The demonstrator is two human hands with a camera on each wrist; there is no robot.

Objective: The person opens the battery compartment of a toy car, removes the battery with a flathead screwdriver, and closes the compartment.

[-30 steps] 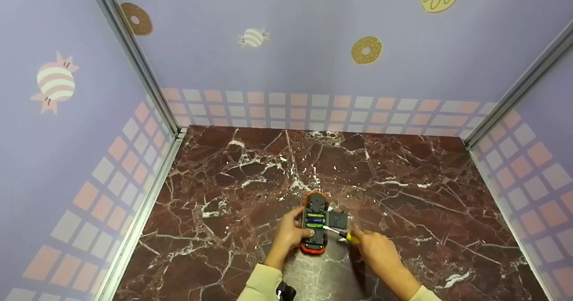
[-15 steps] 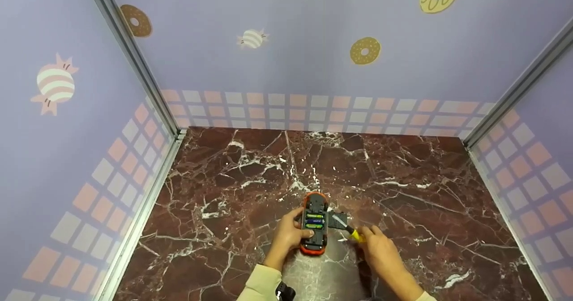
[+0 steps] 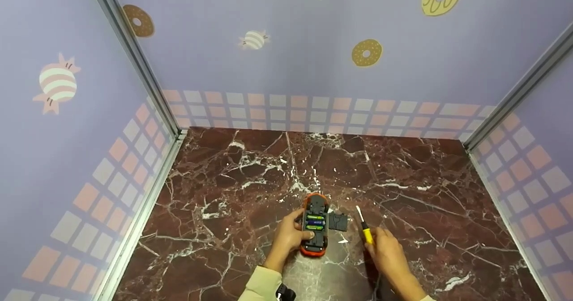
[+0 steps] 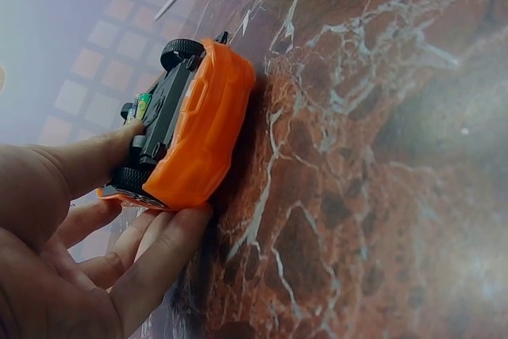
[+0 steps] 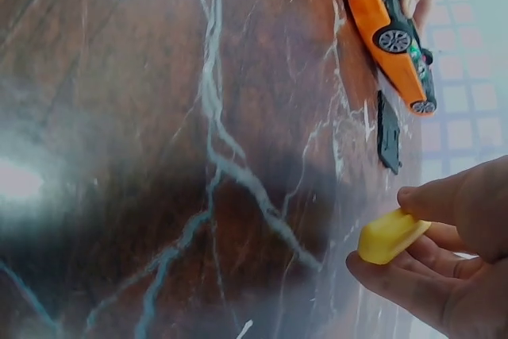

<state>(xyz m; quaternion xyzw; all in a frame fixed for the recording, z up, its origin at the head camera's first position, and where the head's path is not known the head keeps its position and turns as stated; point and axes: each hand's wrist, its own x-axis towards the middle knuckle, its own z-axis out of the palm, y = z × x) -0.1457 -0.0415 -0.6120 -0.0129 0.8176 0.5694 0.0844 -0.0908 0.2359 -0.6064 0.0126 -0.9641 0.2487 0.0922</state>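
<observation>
Orange toy car (image 3: 318, 239) is lying underside up in my left hand (image 3: 288, 234): my thumb is pressing on the dark chassis and my fingers are curling against its side, parted only by the car's width. My right hand (image 3: 389, 249) is pinching a screwdriver (image 3: 364, 225) by its yellow handle, thumb against fingers; its metal tip is pointing toward the table's far edge, touching neither car nor cover.

As I judge it, opening the car is finished, since the cover (image 3: 338, 221) is lying off it, just beside its right side. The batteries (image 3: 316, 222) are sitting exposed, side by side, in its belly; whether each is sitting fully home, I cannot tell. Closing up is what I judge to be left.

Counting outward, I am seeing one car, three batteries, one screwdriver and one cover. The car is occupying the nearer part of the marbled table (image 3: 250, 211), about midway between its left and right edges, well apart from both far corners; whether its roof is touching the tabletop, I cannot make out. Beyond, three patterned walls (image 3: 291, 59) are rising along the far, left and right edges.
</observation>
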